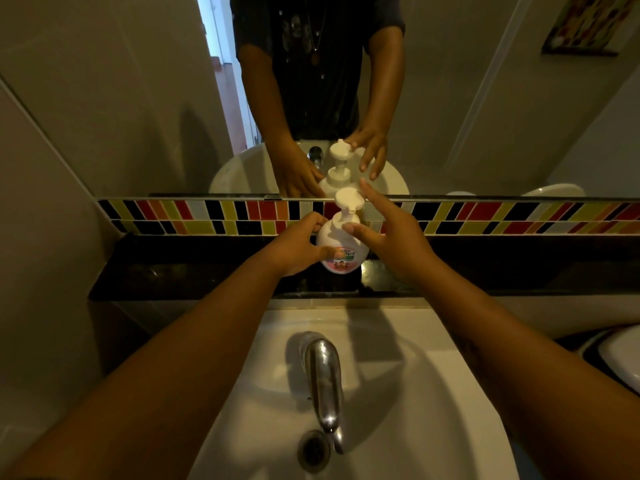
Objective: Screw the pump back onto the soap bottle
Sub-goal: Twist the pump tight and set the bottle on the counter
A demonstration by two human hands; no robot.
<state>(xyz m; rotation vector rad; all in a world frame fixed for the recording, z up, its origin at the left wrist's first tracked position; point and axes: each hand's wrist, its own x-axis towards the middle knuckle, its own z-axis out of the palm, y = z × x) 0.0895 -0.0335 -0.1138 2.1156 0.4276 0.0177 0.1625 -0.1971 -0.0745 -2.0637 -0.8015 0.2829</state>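
Note:
A round white soap bottle [341,247] with a pink label stands upright on the dark shelf [194,268] behind the sink. Its white pump [349,202] sits on the bottle's neck. My left hand [298,247] wraps the bottle's left side, thumb across the label. My right hand [384,230] is just right of the pump with fingers spread; its thumb tip touches the collar and a finger reaches up beside the pump head. The mirror repeats both hands and the bottle.
A white sink [433,393] with a chrome tap [325,379] and a drain [313,452] lies below the shelf. A strip of coloured tiles [519,216] runs under the mirror [138,98]. Another white basin rim [620,362] shows at the right.

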